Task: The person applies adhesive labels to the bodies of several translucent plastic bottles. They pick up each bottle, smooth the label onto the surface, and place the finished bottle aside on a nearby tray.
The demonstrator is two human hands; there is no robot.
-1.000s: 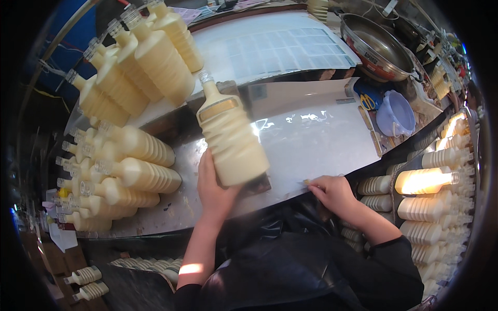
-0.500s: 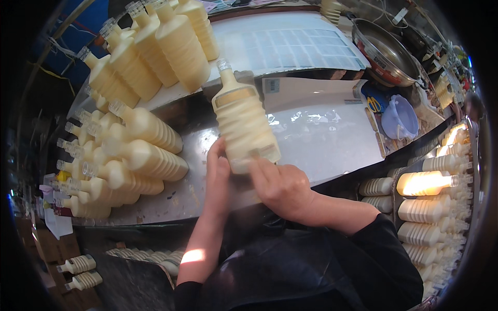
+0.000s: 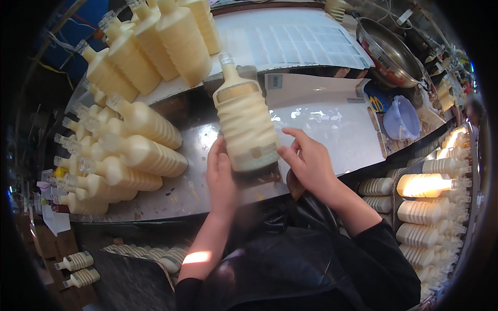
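A cream-coloured bottle (image 3: pixel 246 116) with a clear threaded neck and ribbed sides lies tilted back in front of me, its neck pointing away. It carries a tan label band below the shoulder and a printed strip near the base. My left hand (image 3: pixel 220 166) holds the bottle's lower left side, with the thumb by the base and some fingers hidden. To the right of the bottle is my right hand (image 3: pixel 310 158), apart from it. Its fingers are spread, and nothing shows in them. A dark block (image 3: pixel 248 71) shows behind the bottle's shoulder.
Many similar bottles lie stacked on the left (image 3: pixel 150 124) and stand at the back left (image 3: pixel 184 41). A white sheet (image 3: pixel 332 119) covers the bench at right; a label sheet (image 3: pixel 301 44) lies behind. Beyond are a lilac bucket (image 3: pixel 402 119), scissors (image 3: pixel 376 104) and a metal pan (image 3: pixel 389 49).
My right hand has left the bottle's base, moved right and opened its fingers. The printed strip now shows uncovered. My left hand stays at the bottle's left side.
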